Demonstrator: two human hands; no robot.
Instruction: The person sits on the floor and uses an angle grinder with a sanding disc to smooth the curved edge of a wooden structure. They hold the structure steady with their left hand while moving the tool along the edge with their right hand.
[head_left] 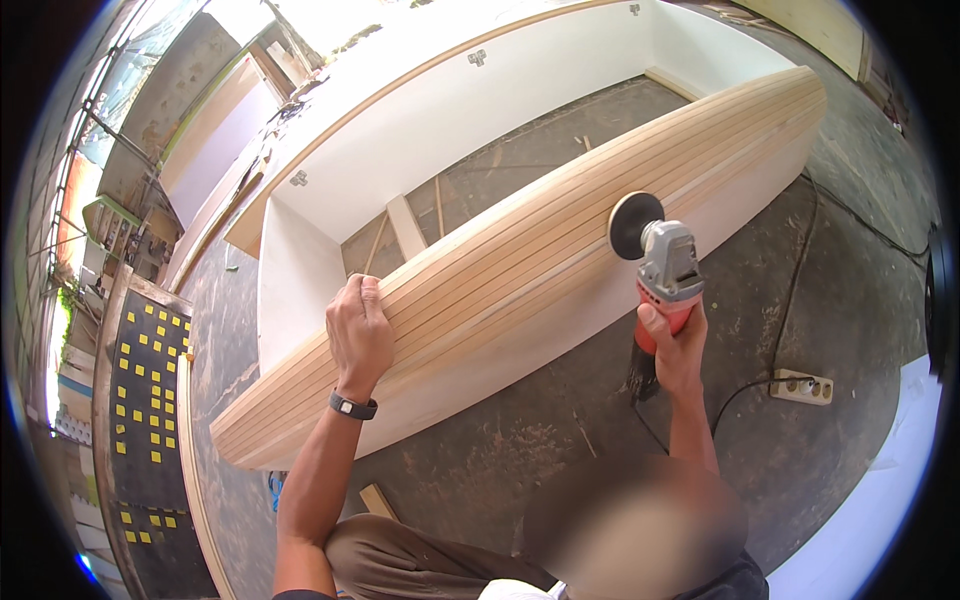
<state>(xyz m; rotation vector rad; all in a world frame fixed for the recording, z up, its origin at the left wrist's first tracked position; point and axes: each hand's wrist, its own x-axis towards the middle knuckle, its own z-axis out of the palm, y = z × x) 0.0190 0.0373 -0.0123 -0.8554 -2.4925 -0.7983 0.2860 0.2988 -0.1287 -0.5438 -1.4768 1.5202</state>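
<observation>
My right hand [681,350] is wrapped round the red and black body of an angle grinder [668,265]. Its round, dark sanding disc [632,226] is at the curved wooden slat front [530,245] of a long white cabinet frame; whether it touches the wood I cannot tell. The slats are pale, narrow strips running lengthwise. Farther left, my left hand [361,335] grips the top edge of the slat front, fingers curled over it. A dark band with a small pale face [353,406] sits on my left wrist.
Behind the slat front, the white frame [480,95] carries metal hinges and loose wood strips lie inside. On the floor at right is a power strip [801,387] with a plugged-in cable, and more cable [790,290] beyond. A dark board with yellow squares [150,390] is at left.
</observation>
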